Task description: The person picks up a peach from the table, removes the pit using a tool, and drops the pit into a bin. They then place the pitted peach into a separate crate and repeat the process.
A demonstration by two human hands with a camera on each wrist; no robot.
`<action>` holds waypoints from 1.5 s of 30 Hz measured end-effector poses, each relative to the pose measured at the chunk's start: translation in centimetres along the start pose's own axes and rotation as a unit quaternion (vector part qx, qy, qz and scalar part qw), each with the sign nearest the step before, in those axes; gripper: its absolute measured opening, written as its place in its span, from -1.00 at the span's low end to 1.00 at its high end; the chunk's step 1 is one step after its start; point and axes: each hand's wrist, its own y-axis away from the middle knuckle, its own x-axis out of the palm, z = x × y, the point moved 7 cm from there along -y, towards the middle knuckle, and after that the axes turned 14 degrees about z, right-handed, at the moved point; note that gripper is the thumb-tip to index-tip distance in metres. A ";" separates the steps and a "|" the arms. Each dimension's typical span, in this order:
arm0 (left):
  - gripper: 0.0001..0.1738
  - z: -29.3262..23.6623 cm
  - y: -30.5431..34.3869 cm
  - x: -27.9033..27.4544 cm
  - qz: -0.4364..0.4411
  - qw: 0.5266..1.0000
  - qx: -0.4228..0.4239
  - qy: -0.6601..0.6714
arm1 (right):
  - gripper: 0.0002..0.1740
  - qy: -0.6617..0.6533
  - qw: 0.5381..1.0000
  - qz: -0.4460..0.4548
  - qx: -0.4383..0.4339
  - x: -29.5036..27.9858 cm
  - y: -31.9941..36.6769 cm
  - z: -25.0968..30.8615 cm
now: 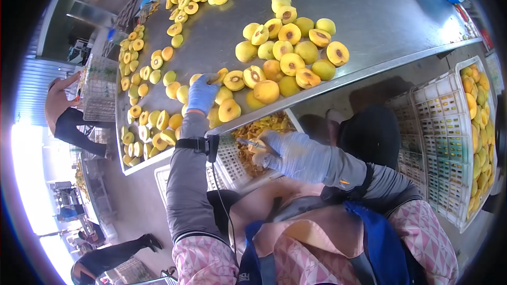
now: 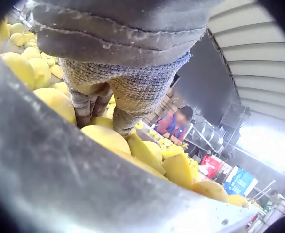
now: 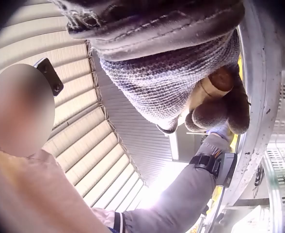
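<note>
My left hand (image 1: 202, 95), in a pale blue knitted glove, reaches onto the metal table among yellow peach halves. In the left wrist view its fingers (image 2: 125, 120) point down on either side of a peach half (image 2: 102, 122), which they grip. Low in front of my body, over a crate of scraps, my right hand (image 1: 298, 155) wears a similar glove. It grips a pitting tool with a round wooden handle (image 3: 203, 94); a thin grey metal end (image 1: 245, 142) sticks out to the left in the head view.
A cluster of peach halves (image 1: 290, 63) lies near the table edge (image 1: 369, 68). Below it stands a crate (image 1: 229, 163) of brownish scraps (image 1: 272, 123). At right is a white crate (image 1: 441, 142) full of peaches. Other people (image 1: 68, 105) are at left.
</note>
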 end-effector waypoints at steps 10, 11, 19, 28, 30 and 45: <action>-0.49 -1.6 -1.1 -0.3 0.033 0.998 -0.039 -0.030 | -0.44 -0.012 1.000 -0.010 -0.002 0.3 0.1 0.2; -0.42 -1.7 -1.1 -0.4 0.049 0.994 -0.085 -0.059 | -0.44 -0.014 1.000 -0.013 0.002 0.2 0.2 0.3; -0.23 -9.2 7.1 -1.1 -0.144 0.976 0.108 -0.122 | -0.51 -0.186 0.970 -0.140 -0.073 -2.5 0.8 -0.2; -0.09 -16.6 18.2 4.7 -0.110 0.967 0.226 -0.035 | -0.62 -0.305 0.942 -0.133 -0.041 -1.8 -0.5 -1.5; -0.01 -15.8 18.6 4.7 -0.116 0.974 0.197 0.004 | -0.65 -0.398 0.911 -0.097 -0.038 -1.0 -0.4 -1.9; -0.54 -8.7 17.9 9.0 -0.137 0.680 -0.035 0.719 | -0.53 0.020 0.967 -0.237 -0.088 0.3 -1.0 -0.1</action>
